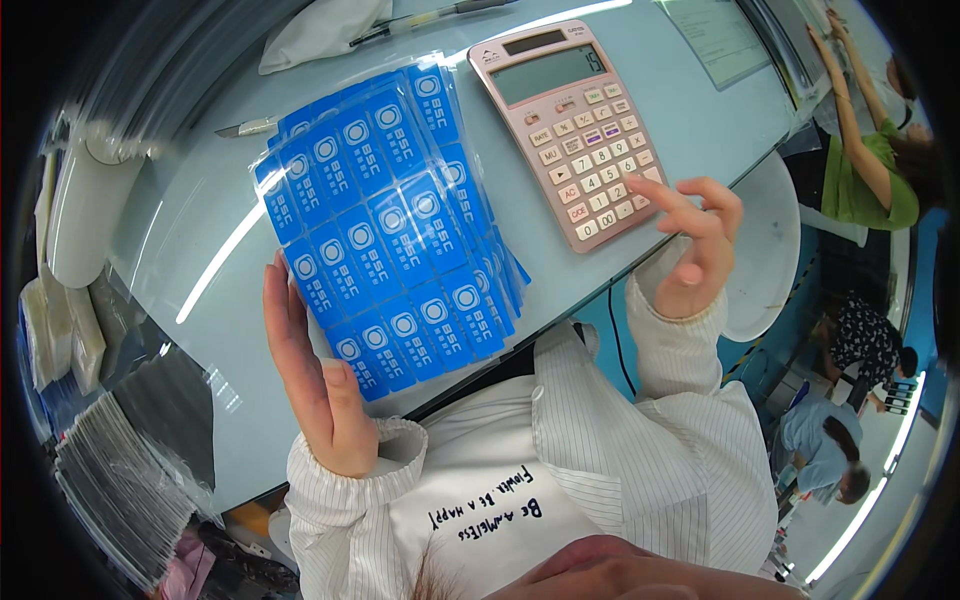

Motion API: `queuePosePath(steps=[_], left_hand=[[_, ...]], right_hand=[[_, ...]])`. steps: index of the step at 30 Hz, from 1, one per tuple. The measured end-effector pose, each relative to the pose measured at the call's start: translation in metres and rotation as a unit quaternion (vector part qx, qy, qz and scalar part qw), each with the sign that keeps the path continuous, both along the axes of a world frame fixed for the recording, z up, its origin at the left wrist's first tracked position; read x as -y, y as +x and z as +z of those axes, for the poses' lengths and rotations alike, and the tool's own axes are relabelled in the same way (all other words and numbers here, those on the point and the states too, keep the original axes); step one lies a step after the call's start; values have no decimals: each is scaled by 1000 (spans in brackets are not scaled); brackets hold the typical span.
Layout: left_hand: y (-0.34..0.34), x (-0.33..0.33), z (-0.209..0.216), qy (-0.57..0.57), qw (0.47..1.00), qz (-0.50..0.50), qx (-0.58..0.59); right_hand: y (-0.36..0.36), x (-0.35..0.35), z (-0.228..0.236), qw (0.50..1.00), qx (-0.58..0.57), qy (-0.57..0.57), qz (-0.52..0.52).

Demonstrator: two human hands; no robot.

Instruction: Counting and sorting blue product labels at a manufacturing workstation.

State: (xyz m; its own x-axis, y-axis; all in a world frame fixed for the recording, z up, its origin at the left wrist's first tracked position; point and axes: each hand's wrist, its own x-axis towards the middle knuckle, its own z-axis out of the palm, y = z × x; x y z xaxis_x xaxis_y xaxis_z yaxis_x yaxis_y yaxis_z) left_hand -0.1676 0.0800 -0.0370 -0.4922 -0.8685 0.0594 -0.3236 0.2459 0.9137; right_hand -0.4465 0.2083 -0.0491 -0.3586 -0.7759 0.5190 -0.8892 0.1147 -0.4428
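Observation:
A stack of blue label sheets (375, 245) with white printed emblems lies slightly askew on the table. My left hand (325, 405) rests against the stack's left edge, fingers stretched along it and the thumb at the near corner. Right of the sheets is a pink calculator (510, 125) with a grey display and pale keys. Over its right-hand keys hovers my right hand (695, 245), its index fingertip at a key and the other fingers loosely bent and apart. Whether the fingertip presses the key, I cannot tell. My right hand holds nothing.
The pale glass-topped table (190, 250) bears a pen (430, 22), a white pouch (320, 35) and a thin-bladed knife (245, 128). Stacked clear plastic sleeves (120, 490) sit at the left. A white stool (765, 260) stands right of the table. Several people are farther right.

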Motion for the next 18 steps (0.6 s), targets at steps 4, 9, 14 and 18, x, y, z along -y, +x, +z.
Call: queuePosePath(steps=[4, 9, 14, 18], left_hand=[[2, 1, -3, 0, 1000, -2, -1], [2, 0, 0, -2, 1000, -3, -1], [2, 1, 0, -2, 1000, -2, 2], [3, 1, -1, -4, 1000, -7, 1]], right_hand=[[-3, -10, 2, 999, -28, -16, -27], [0, -14, -4, 998, -52, 22, -25], [1, -13, -8, 998, -34, -47, -33], [5, -10, -11, 997, -12, -67, -38]])
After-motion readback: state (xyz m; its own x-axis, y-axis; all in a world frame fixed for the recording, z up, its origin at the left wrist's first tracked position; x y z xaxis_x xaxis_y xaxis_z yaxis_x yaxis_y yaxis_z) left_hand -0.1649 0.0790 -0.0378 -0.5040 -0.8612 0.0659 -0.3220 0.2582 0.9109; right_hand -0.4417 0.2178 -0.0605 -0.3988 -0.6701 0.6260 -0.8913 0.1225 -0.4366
